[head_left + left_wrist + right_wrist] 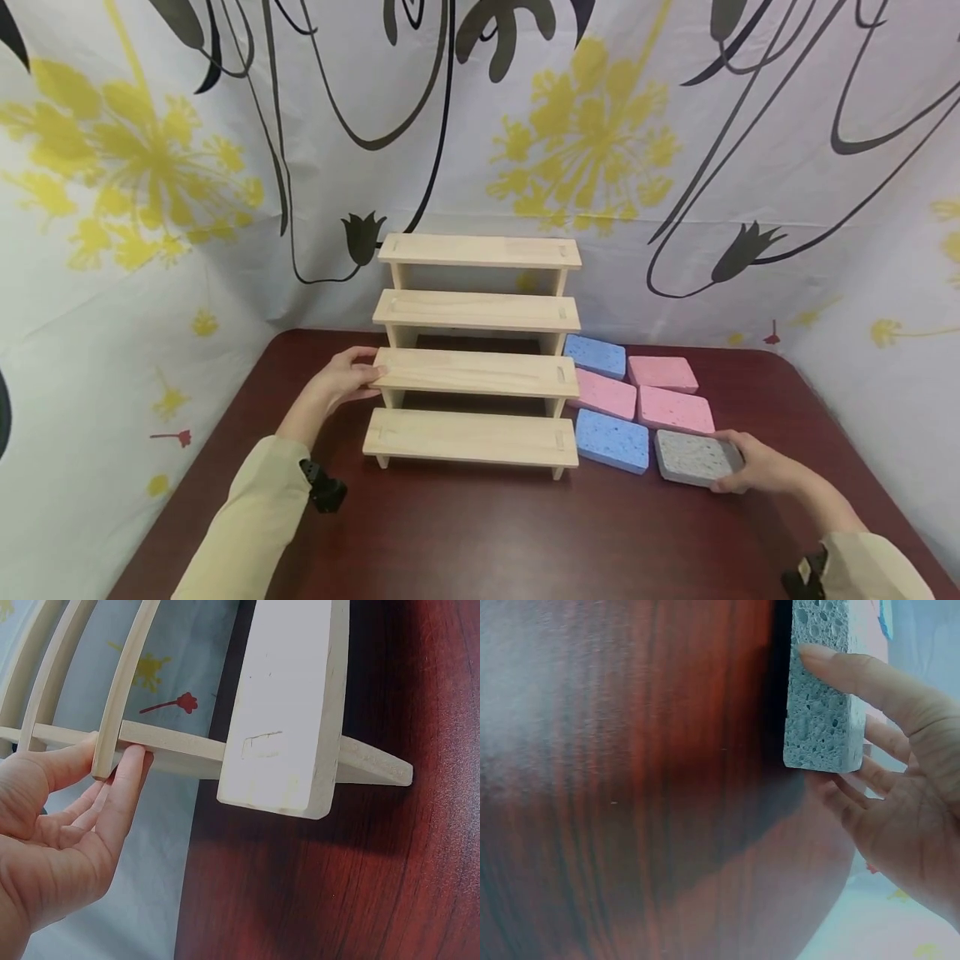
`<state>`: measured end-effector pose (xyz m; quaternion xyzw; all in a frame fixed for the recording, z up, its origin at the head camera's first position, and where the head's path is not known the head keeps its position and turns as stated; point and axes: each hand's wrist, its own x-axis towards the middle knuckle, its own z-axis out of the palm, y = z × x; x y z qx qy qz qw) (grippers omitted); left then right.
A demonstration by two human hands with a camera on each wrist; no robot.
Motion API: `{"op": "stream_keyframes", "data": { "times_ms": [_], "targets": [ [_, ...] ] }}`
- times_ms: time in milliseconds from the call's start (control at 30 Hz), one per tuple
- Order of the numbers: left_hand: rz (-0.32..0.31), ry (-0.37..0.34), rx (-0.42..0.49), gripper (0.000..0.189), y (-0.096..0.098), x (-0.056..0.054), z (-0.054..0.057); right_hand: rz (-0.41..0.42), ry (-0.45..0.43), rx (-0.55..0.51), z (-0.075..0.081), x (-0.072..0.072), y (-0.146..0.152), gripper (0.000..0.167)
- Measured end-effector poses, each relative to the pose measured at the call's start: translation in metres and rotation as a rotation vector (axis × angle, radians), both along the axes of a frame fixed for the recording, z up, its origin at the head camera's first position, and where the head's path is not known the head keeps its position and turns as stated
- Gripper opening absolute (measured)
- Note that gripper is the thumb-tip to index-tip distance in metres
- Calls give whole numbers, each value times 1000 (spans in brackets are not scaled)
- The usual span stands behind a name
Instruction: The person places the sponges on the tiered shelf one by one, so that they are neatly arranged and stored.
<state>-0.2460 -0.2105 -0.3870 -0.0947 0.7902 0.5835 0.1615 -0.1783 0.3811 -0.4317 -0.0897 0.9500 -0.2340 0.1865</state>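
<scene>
A pale wooden four-tier stand (465,310) rises like stairs from the table. At the left end of its second tier from the bottom (472,372), my left hand (333,387) pinches the board, thumb above and fingers beneath in the left wrist view. My right hand (772,468) grips the right end of a grey sponge (693,457). In the right wrist view, the thumb presses one edge of this pitted sponge (821,720); the fingertips are partly hidden behind it. Left of the grey sponge lies a blue sponge (612,442), with a pink sponge (677,411) behind it.
Behind these are another blue sponge (596,356) and two more pink sponges, one (606,394) beside the stand and one (662,374) farther right. The dark red-brown table (480,542) meets patterned white cloth (525,167) at the back and sides.
</scene>
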Motion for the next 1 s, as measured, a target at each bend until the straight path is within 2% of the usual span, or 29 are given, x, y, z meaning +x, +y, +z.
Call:
{"op": "stream_keyframes", "data": {
  "times_ms": [200,433,533,1000],
  "targets": [
    [-17,-8,11,61,0,-1,1,11,56,2,8,-2,2,76],
    [1,-3,4,60,0,-2,5,22,165,-9,14,-10,0,74],
    [-1,-6,6,60,-1,-2,5,2,192,11,18,-13,-4,76],
    [-1,-27,-16,59,-1,-1,2,-64,197,5,35,-17,-19,83]
  ]
}}
